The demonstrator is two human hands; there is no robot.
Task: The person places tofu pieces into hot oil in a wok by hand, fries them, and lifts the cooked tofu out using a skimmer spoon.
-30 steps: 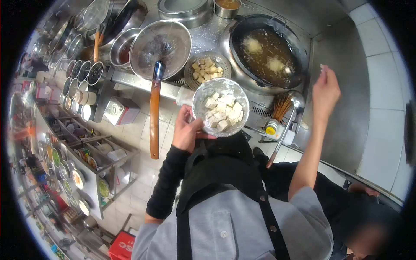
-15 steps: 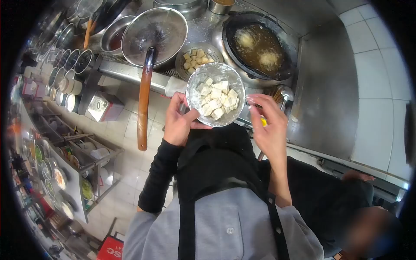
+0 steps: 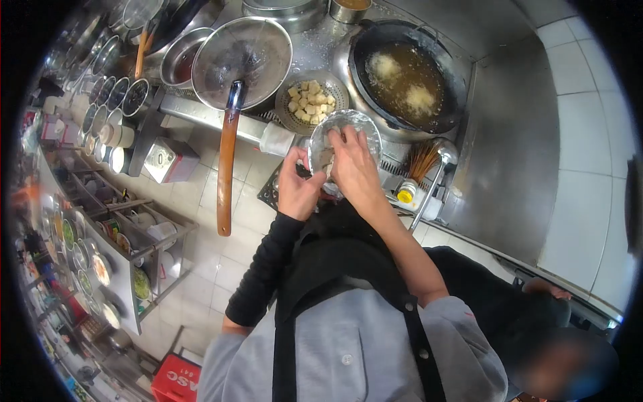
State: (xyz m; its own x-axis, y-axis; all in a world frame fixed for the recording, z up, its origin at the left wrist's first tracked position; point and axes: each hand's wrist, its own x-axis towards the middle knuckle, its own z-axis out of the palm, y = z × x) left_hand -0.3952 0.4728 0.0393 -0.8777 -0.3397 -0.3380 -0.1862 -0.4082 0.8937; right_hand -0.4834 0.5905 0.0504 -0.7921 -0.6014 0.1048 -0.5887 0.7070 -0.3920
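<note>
My left hand [image 3: 299, 186] grips the near left rim of a metal bowl [image 3: 372, 130], which is dusted with white powder. Inside the bowl is my right hand [image 3: 353, 164], its fingers pointing down among pale cubes that it largely covers; what its fingertips hold is hidden. Just beyond the bowl, a perforated strainer [image 3: 284, 115] holds several lightly browned cubes [image 3: 311, 100]. Dark oil fills a wok [image 3: 439, 63] at the upper right, with two foamy patches bubbling on its surface.
A wide mesh skimmer [image 3: 264, 53] points its wooden handle toward me. Right of the bowl are a ladle [image 3: 447, 153], a bamboo brush [image 3: 422, 161] and a yellow-capped jar [image 3: 406, 193]. Another person [image 3: 495, 295] is at the lower right. Shelves [image 3: 127, 234] with dishes stand left.
My right hand has come from the right, near the wok, to the bowl and down into it. The bowl now tilts more, still in my left hand.
</note>
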